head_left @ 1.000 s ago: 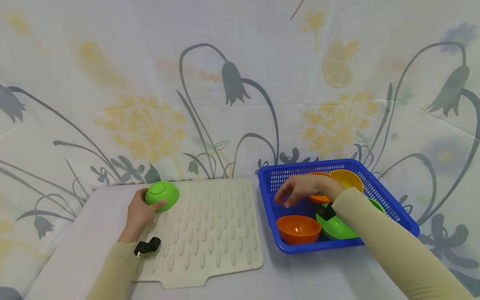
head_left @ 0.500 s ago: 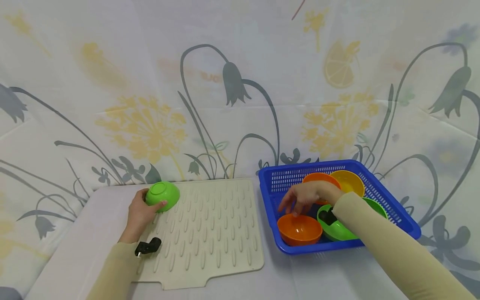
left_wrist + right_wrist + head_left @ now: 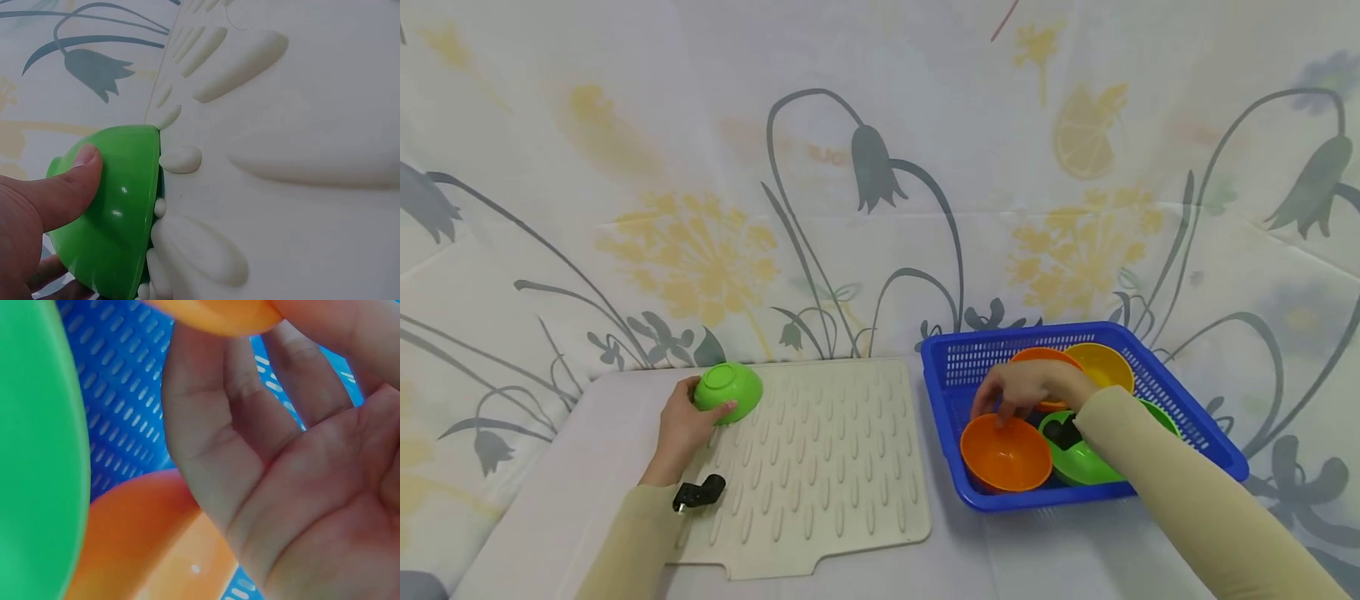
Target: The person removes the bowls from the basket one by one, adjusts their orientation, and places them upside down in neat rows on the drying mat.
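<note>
On the far left corner of the pale ridged drying mat point(image 3: 820, 508), my left hand point(image 3: 681, 429) grips a green bowl point(image 3: 733, 396). The bowl is upside down, its base up, and in the left wrist view its rim point(image 3: 155, 175) rests against the ridges, with the thumb on its outer wall. My right hand point(image 3: 1026, 387) reaches into the blue basket point(image 3: 943, 433) and pinches the far rim of the front orange bowl point(image 3: 1011, 462). That bowl tilts toward me. In the right wrist view only its edge point(image 3: 219, 319) shows between thumb and fingers.
Behind and right of my right hand, the basket holds another orange bowl point(image 3: 1048, 356), a yellow bowl point(image 3: 1108, 367) and a green bowl point(image 3: 1082, 467). Further green point(image 3: 1159, 415) shows beside my right sleeve. A patterned cloth point(image 3: 820, 275) rises behind the table.
My right hand has come down toward the front orange bowl and taken its rim, and the bowl has tipped up toward me. The left hand and green bowl have stayed put.
</note>
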`<state>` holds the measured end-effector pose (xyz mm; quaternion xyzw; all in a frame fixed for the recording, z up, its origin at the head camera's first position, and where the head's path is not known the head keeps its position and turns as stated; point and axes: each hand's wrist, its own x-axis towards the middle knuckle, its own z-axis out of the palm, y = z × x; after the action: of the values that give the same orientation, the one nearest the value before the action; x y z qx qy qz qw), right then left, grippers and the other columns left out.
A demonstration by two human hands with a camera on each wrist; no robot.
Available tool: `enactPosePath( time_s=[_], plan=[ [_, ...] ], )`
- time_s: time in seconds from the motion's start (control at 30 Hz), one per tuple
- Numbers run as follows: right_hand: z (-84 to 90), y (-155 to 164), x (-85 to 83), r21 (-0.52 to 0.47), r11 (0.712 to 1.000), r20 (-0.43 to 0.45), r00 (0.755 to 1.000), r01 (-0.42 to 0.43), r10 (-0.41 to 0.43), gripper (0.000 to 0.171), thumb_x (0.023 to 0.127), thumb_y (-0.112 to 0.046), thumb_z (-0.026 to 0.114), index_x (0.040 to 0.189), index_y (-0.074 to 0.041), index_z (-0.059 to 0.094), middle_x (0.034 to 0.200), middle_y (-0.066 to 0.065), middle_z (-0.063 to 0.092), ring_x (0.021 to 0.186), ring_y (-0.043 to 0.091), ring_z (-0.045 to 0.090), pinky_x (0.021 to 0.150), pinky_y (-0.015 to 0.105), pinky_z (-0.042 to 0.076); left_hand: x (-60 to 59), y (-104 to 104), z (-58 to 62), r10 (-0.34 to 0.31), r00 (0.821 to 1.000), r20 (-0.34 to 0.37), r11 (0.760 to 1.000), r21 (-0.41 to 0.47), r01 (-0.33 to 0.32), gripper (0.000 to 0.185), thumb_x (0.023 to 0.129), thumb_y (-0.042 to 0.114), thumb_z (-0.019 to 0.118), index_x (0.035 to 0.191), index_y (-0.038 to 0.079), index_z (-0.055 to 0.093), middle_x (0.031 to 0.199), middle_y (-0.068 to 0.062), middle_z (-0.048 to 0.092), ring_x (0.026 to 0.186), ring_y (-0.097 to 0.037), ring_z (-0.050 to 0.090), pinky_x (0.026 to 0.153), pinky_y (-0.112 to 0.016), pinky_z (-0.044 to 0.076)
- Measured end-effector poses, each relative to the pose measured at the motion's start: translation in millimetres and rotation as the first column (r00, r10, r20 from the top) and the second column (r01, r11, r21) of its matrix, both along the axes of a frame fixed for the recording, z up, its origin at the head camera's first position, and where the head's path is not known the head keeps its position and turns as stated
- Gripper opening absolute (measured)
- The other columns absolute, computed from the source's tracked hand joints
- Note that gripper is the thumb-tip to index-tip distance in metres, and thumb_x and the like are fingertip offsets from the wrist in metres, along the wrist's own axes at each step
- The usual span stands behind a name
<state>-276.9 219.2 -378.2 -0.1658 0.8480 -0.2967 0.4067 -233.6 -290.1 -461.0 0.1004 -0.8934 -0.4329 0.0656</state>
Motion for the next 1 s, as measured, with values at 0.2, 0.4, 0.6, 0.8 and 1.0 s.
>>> enactPosePath(
  time_s=[0.2,0.4,0.6,0.8,1.0],
  plan=[
    [8.4,8,-0.2,-0.067,0.998,-0.032,0.999,0.014,-0.016,0.030,0.088,0.006,0.067,0.111,-0.012,0.077,0.107,0.006,0.071,0.096,0.023,0.067,0.083,0.038,0.059,0.3,0,0.0,0.001,1.000,0.002,1.000,0.006,-0.001,0.083,0.090,0.022,0.076,0.149,-0.009,0.027,0.145,-0.034,0.038,0.133,-0.048,0.037,0.108,-0.059,0.032],
    [19.1,18,2.9,-0.157,0.986,-0.044,0.997,0.054,-0.061,0.031,0.089,0.002,0.069,0.118,-0.006,0.073,0.113,0.010,0.070,0.095,0.027,0.069,0.081,0.040,0.059,-0.1,0,0.8,-0.008,1.000,0.011,1.000,0.025,0.008,0.083,0.090,0.023,0.076,0.150,-0.008,0.026,0.146,-0.034,0.037,0.133,-0.048,0.036,0.108,-0.060,0.032],
    [25.5,29,4.1,-0.248,0.964,-0.044,0.993,0.094,-0.108,0.035,0.090,0.000,0.069,0.124,0.000,0.068,0.116,0.014,0.069,0.095,0.030,0.070,0.080,0.042,0.059,-0.9,2,0.7,-0.009,1.000,0.004,0.999,0.031,0.009,0.083,0.090,0.022,0.076,0.149,-0.007,0.027,0.146,-0.033,0.037,0.133,-0.047,0.037,0.108,-0.059,0.033],
    [32.7,34,6.4,-0.296,0.947,-0.039,0.989,0.127,-0.145,0.040,0.091,-0.003,0.069,0.130,0.002,0.063,0.117,0.017,0.069,0.095,0.033,0.070,0.080,0.044,0.059,-0.9,2,0.7,-0.006,1.000,0.005,1.000,0.024,0.006,0.083,0.090,0.023,0.076,0.150,-0.007,0.027,0.146,-0.032,0.038,0.133,-0.046,0.037,0.108,-0.058,0.033],
    [38.5,32,10.3,-0.345,0.922,-0.067,0.975,0.178,-0.214,0.044,0.091,-0.006,0.069,0.133,0.005,0.060,0.121,0.020,0.067,0.100,0.032,0.069,0.084,0.044,0.058,1.3,2,3.7,-0.008,1.000,0.014,1.000,0.027,0.007,0.083,0.090,0.022,0.076,0.149,-0.009,0.026,0.145,-0.033,0.038,0.133,-0.047,0.036,0.109,-0.058,0.031]
  ],
)
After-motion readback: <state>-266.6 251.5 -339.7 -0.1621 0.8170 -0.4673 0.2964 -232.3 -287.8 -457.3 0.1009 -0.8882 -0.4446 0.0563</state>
